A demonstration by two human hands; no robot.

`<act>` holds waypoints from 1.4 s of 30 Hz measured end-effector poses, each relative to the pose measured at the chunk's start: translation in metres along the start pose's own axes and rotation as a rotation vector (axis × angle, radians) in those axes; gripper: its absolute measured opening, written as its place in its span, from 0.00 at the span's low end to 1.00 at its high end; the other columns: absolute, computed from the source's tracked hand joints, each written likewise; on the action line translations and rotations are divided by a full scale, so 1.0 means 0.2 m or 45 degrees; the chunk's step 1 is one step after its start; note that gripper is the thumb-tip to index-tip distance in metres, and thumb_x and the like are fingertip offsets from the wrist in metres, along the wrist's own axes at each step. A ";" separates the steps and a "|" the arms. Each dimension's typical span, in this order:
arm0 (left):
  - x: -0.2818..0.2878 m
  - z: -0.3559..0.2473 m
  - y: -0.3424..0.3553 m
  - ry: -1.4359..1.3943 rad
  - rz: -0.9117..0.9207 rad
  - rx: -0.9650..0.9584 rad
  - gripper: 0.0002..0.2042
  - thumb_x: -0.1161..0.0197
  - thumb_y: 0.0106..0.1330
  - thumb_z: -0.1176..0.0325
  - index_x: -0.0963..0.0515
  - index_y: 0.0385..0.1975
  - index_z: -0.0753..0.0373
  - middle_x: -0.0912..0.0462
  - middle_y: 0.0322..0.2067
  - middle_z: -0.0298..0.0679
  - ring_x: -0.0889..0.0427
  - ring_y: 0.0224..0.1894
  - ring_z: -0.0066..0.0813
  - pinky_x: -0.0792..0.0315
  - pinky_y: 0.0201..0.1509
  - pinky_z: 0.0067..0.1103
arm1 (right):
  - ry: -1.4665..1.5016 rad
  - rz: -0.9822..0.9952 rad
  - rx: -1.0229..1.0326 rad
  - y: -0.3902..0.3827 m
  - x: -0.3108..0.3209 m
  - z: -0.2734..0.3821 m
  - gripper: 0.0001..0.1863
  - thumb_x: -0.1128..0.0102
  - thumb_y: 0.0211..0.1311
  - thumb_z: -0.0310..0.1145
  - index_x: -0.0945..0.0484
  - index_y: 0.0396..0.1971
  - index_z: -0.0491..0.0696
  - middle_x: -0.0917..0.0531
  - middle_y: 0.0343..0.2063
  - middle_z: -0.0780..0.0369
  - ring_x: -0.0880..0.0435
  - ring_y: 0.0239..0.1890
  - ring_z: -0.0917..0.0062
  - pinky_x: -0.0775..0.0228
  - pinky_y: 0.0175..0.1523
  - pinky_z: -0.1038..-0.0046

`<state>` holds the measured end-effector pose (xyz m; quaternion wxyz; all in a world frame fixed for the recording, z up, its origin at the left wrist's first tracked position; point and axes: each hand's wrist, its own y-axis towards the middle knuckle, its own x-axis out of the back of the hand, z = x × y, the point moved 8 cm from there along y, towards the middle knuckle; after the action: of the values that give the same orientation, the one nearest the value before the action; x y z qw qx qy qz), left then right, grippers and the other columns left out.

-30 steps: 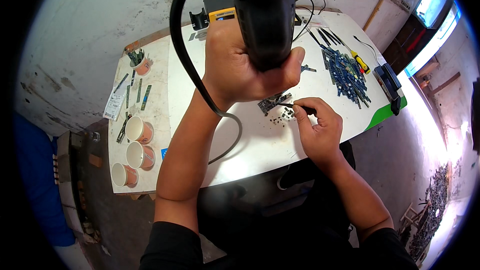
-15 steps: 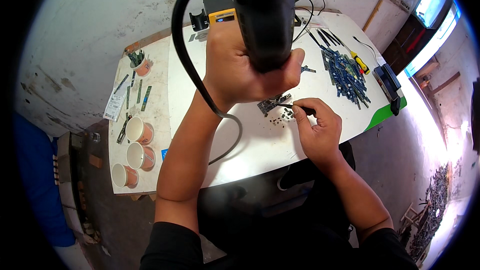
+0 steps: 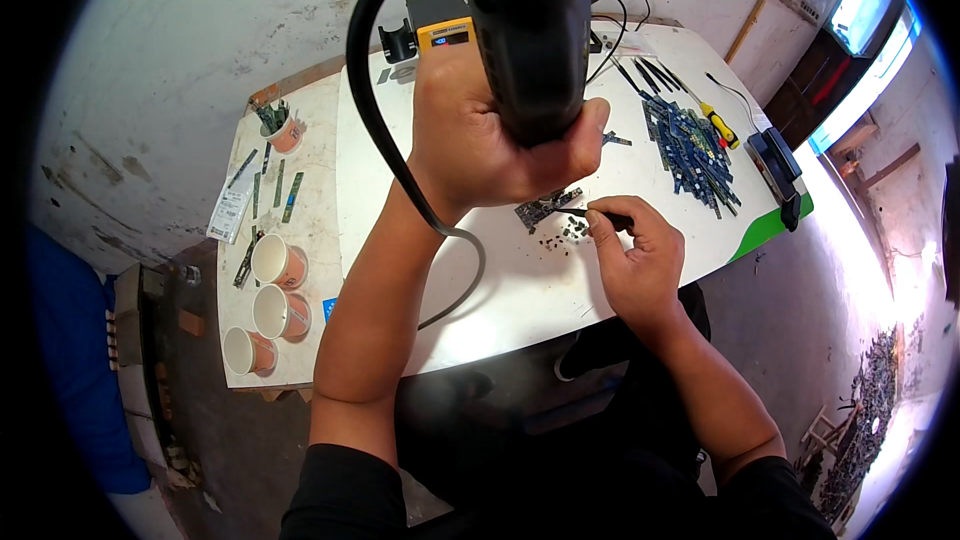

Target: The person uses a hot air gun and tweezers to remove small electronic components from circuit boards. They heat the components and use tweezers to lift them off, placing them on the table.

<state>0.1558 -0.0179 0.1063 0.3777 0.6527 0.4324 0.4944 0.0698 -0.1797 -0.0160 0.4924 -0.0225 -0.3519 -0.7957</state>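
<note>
My left hand grips the thick black handle of a hot-air tool, held upright high above the table, with its black hose looping down to the left. Below it a small dark circuit board lies on the white table beside several tiny loose parts. My right hand pinches thin black tweezers whose tip touches the board's edge.
A yellow-fronted station box stands at the back. A heap of blue-green board strips, a yellow-handled screwdriver and a black device lie at right. Three paper cups and a cup of strips stand at left.
The hot-air tool has shifted very slightly in my left hand. My right hand stays at the board with the tweezers.
</note>
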 end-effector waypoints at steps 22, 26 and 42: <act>0.05 0.01 0.04 -0.079 -0.285 0.006 0.11 0.25 0.50 0.70 0.24 0.16 0.58 0.25 0.14 0.32 0.26 0.15 0.27 0.32 0.22 0.21 | -0.084 0.116 -0.007 -0.16 0.00 -0.06 0.04 0.34 0.62 0.21 0.17 0.36 0.41 0.14 0.32 0.55 0.14 0.32 0.66 0.22 0.40 0.71; 0.05 0.02 0.03 -0.073 -0.291 0.021 0.11 0.25 0.50 0.70 0.24 0.16 0.58 0.25 0.13 0.32 0.26 0.14 0.27 0.32 0.22 0.21 | -0.117 0.199 -0.079 -0.21 0.00 -0.11 0.03 0.34 0.62 0.21 0.16 0.35 0.39 0.13 0.32 0.56 0.13 0.34 0.72 0.22 0.44 0.75; 0.04 0.01 0.04 -0.033 -0.299 0.023 0.11 0.25 0.50 0.70 0.23 0.16 0.58 0.24 0.13 0.32 0.25 0.14 0.26 0.31 0.22 0.21 | 0.183 0.031 -0.144 -0.35 0.02 -0.45 0.05 0.36 0.68 0.20 0.18 0.41 0.37 0.17 0.35 0.63 0.20 0.37 0.84 0.26 0.46 0.80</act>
<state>0.1599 -0.0131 0.1164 0.4326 0.6074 0.5053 0.4343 0.0397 -0.2166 -0.1192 0.5240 0.0027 -0.2699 -0.8078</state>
